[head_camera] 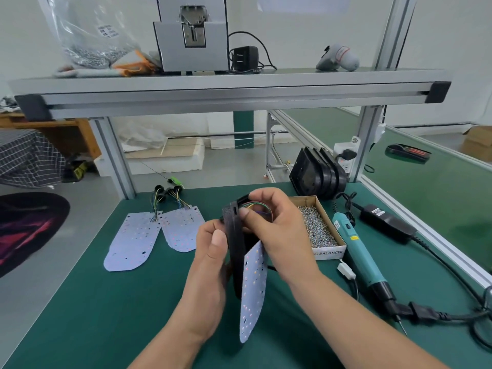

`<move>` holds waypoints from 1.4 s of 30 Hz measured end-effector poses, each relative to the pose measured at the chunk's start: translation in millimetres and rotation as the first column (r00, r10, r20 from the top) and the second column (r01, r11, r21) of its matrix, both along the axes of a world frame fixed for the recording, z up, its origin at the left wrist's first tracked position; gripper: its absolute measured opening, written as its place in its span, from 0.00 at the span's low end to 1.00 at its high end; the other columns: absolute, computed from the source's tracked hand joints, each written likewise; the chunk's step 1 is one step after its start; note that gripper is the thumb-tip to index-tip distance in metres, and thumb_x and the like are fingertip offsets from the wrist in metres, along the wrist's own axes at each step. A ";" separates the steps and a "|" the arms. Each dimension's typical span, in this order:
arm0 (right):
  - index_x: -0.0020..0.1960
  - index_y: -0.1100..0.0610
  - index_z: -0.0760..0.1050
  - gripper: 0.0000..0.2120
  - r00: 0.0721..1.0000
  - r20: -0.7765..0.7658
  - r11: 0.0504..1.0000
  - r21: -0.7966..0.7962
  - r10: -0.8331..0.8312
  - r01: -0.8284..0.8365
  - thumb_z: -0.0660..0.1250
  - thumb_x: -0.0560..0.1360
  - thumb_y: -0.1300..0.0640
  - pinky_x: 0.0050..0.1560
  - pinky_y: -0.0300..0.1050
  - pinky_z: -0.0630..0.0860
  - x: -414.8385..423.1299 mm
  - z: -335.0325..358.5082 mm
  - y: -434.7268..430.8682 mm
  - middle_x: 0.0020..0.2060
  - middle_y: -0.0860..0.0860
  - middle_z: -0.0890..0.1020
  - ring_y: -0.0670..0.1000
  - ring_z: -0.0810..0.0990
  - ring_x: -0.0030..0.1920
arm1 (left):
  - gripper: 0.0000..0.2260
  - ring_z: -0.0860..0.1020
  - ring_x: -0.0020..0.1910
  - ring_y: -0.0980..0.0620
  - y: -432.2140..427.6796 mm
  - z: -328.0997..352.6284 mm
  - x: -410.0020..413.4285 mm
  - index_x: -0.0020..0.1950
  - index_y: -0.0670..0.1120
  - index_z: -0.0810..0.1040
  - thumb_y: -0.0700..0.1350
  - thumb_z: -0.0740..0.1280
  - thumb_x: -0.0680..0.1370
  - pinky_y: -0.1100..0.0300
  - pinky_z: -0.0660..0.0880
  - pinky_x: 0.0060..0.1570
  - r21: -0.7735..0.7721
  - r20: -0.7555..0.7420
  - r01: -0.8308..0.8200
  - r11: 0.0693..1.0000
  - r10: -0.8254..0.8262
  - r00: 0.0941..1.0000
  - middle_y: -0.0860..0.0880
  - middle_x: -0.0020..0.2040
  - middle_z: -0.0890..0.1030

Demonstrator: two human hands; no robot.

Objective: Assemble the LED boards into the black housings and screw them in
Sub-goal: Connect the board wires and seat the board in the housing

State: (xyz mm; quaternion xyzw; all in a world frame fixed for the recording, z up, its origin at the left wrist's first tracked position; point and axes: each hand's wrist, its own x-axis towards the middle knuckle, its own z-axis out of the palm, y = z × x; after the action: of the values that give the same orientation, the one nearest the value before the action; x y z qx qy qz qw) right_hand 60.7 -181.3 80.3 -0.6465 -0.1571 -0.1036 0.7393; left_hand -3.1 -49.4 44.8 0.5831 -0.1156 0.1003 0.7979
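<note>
Both forearms reach in from the near edge, and between the hands is a black plastic housing (234,235), held on edge above the green bench mat (106,315). A white, shield-shaped LED board (253,294) hangs out of its nearer, lower end. The left hand (210,262) grips the housing's outer side, thumb laid along the edge and fingers wrapped behind. The right hand (279,235) curls over the far, upper end, thumb on the rim, where a loop of coloured wires (257,206) shows inside the shell. The board does not look seated yet.

Just right of the right hand sits an open cardboard box of small silver screws (319,230), and further right lies a teal electric screwdriver (356,257). Beyond the right hand leans a stack of spare black housings (316,171). Left of the left hand two more white LED boards (133,241) lie flat, with their wire tails pointing away.

The dangling board hangs mostly by its leads, so a tug could strain the solder joints. Wires left looped under it could be pinched when it is pressed home. The right wrist is close to the screw box, and a careless swing could tip it.

The right hand's fingers cover the housing's upper opening, so the wires' route cannot be seen. The screw holes, the shell's inside and the left fingertips are also hidden.
</note>
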 end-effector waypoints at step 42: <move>0.54 0.53 0.88 0.11 0.991 0.131 0.956 -0.294 0.039 0.001 0.77 0.75 0.65 0.47 0.33 0.74 -11.4 41.1 -21.0 0.47 0.50 0.82 0.42 0.77 0.39 | 0.38 0.81 0.68 0.38 6.8 8.1 8.6 0.79 0.42 0.70 0.58 0.78 0.76 0.48 0.80 0.61 -0.329 -0.057 0.207 0.921 -0.238 0.969 0.36 0.71 0.79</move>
State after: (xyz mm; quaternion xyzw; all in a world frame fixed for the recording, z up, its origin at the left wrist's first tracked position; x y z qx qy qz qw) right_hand 49.3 -202.2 121.4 -0.7390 -0.2267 -0.1157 0.6237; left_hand 5.5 -42.6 52.8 0.4326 -0.1249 -0.0019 0.8929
